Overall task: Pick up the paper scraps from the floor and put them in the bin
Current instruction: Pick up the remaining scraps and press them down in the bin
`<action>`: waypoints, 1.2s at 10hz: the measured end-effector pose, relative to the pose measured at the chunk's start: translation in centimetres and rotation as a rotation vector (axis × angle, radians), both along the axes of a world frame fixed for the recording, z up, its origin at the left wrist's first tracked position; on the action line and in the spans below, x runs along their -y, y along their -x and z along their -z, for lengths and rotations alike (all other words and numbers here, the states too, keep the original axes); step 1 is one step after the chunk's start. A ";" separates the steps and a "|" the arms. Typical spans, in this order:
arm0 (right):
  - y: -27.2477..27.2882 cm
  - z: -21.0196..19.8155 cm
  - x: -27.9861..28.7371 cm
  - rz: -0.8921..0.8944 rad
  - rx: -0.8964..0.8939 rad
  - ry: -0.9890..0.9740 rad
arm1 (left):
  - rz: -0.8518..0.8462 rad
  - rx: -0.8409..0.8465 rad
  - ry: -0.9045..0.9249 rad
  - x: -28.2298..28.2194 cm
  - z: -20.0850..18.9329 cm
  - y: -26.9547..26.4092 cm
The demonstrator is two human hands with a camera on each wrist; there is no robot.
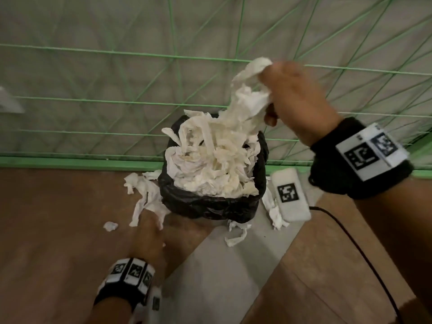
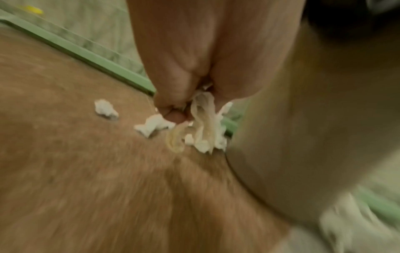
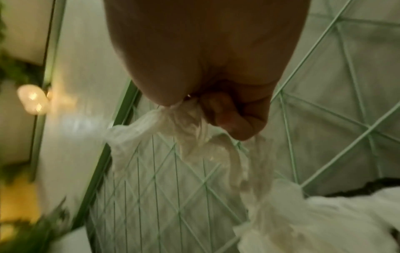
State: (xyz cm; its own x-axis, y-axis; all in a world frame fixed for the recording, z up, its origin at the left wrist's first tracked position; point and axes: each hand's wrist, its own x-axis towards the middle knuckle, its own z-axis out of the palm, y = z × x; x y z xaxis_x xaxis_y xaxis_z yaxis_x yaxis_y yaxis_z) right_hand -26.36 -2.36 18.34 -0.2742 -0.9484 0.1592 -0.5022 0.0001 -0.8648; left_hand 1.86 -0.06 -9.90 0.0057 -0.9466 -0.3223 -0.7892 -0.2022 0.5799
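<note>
- The bin (image 1: 211, 206), lined with a black bag (image 1: 187, 202), is standing on the floor (image 1: 58, 230) against the green frame (image 1: 70, 163), and white paper (image 1: 210, 164) is heaping above its rim.
- The right hand (image 1: 297, 101) is hanging above the bin, fingers curling tightly on a bunch of paper strips (image 1: 247, 97) that is trailing down to the heap.
- The left hand (image 1: 149, 237) is reaching down left of the bin, pinching the paper scraps (image 1: 145, 195) lying there.
- More scraps (image 1: 236, 235) are lying in front of the bin and a small scrap (image 1: 110, 226) further left.
- Both wrist views are blurring; the bin's lower body is hiding under the bag in the head view.
</note>
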 end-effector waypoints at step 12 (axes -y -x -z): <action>7.6 28.4 -7.3 0.027 -0.734 -0.778 | 0.595 0.035 0.419 5.1 -21.2 10.6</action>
State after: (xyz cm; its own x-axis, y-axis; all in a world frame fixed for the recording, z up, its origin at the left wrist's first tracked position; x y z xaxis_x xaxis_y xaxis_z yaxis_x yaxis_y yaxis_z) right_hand -33.92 4.97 -10.04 -0.3797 -0.8555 -0.3521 -0.8911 0.4404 -0.1090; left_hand -8.70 -5.19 11.30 -0.5444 -0.8367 0.0591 -0.7160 0.5003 0.4868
